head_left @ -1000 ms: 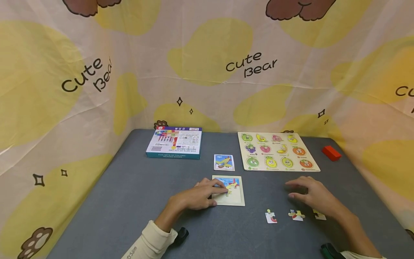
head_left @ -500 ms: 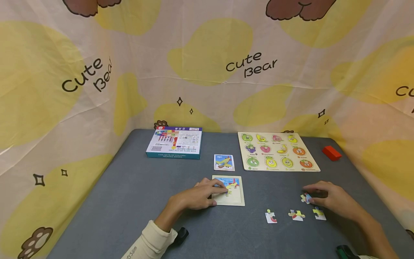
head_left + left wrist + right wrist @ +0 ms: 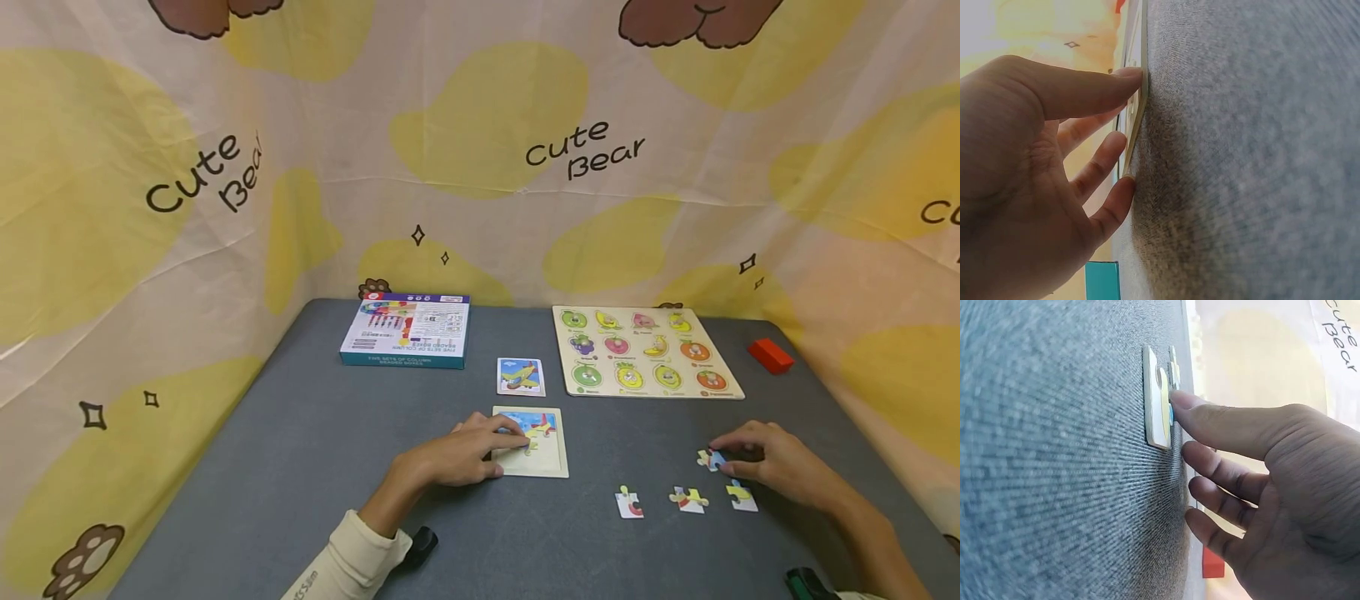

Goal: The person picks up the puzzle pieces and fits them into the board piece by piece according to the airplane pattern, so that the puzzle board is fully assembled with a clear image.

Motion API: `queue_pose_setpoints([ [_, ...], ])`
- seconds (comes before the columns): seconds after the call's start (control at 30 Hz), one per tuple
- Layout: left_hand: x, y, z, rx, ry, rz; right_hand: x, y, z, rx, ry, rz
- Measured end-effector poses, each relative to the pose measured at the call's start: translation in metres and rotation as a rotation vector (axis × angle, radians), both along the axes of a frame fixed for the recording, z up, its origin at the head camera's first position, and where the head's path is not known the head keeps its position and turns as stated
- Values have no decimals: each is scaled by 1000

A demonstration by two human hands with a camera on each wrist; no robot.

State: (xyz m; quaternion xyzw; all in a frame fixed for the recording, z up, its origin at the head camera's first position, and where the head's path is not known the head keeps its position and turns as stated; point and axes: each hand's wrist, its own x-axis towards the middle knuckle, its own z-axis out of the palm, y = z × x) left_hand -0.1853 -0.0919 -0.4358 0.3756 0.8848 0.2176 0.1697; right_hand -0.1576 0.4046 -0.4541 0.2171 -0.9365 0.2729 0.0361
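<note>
In the head view my left hand (image 3: 472, 450) rests on the left side of a pale puzzle board (image 3: 551, 463) showing part of a plane picture. In the left wrist view its thumb and relaxed fingers touch the board's edges (image 3: 1141, 106). At the right, my right hand (image 3: 780, 467) pinches a blue-and-yellow jigsaw piece (image 3: 708, 459) between thumb and index finger, low at the table. The right wrist view hides the index fingertip behind the thumb. Other jigsaw pieces lie nearby: one white and red (image 3: 628, 503), one red and yellow (image 3: 688, 500), one yellow and white (image 3: 742, 497).
A plane picture card (image 3: 521, 377) lies behind the board. Farther back are a boxed set (image 3: 405, 332) at left, a fruit puzzle board (image 3: 647, 354) and a red block (image 3: 770, 356) at right. A printed cloth (image 3: 472, 150) hangs behind the grey table (image 3: 315, 467).
My right hand has moved right and towards me from over the table behind the pieces, reaching the blue-and-yellow jigsaw piece, and its fingers have closed slightly. The left hand has stayed put.
</note>
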Motion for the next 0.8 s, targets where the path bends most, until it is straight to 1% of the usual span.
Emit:
queue_pose_setpoints([
  [0.2,1,0,1,-6,-3,3,2,-3,2,29,-10,-67],
  [0.37,1,0,1,-9,-3,4,4,-5,5,39,-4,-106],
  [0.8,0,0,0,-5,-4,6,7,-13,7,64,-28,-157],
])
